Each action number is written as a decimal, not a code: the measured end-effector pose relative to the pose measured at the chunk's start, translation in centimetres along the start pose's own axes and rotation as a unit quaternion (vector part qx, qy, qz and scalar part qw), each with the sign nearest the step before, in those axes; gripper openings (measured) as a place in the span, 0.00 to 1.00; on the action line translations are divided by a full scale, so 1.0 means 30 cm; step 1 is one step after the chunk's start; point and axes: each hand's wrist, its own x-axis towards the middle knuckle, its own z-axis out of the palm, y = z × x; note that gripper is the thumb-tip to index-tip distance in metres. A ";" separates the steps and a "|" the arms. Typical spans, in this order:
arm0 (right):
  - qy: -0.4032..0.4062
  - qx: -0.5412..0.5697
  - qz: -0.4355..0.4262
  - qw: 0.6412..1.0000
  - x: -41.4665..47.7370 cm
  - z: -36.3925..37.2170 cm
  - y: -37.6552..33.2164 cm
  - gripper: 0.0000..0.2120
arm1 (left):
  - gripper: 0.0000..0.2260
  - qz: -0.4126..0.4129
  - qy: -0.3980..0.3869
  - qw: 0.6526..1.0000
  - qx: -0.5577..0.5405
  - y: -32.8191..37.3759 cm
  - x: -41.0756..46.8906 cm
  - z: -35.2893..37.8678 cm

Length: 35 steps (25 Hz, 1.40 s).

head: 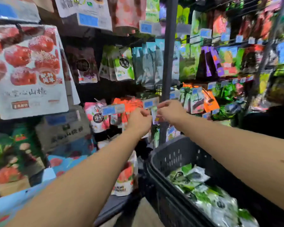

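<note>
The small packet (154,113) hangs just below the middle of the view, in front of the dark metal upright (169,54) of the display rack, and sits between both hands. It is pale, with a purple and yellow patch at its lower end. Blur hides its print.

The left hand (138,119) comes in from 7 o'clock with its fingers curled in narrow. Its fingertips (146,112) meet the packet's left edge in a pinch. The right hand (170,112) comes in from 4 o'clock. Its thumb and fingers are drawn close together and nip the packet's upper right edge. Both forearms are bare.

A blue-and-white price tag (150,103) sits at 12 o'clock from the packet, just above it. Orange packets (129,104) hang on pegs at 10 o'clock from the left hand. A pink fruit packet (97,117) hangs at 9 o'clock, well to the side. A large white bag printed with red hawthorn fruit (28,71) fills the far side towards 10 o'clock.

A black slotted basket (179,154) stands at 5 o'clock from the hands, under the right forearm. Green-and-white packets (203,190) lie piled inside it.
</note>
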 end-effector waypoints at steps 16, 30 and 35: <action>-0.081 -0.194 0.224 0.952 -0.420 -0.426 0.785 0.06 | 0.08 0.037 -0.326 0.915 0.236 -0.267 -0.437 0.555; -0.123 -0.417 0.256 0.863 -0.282 -0.275 1.253 0.23 | 0.06 -0.010 -0.425 0.857 0.291 -0.453 -0.170 0.718; -0.131 -0.461 0.260 0.839 -0.283 -0.284 1.284 0.43 | 0.05 -0.047 -0.465 0.839 0.279 -0.456 -0.154 0.727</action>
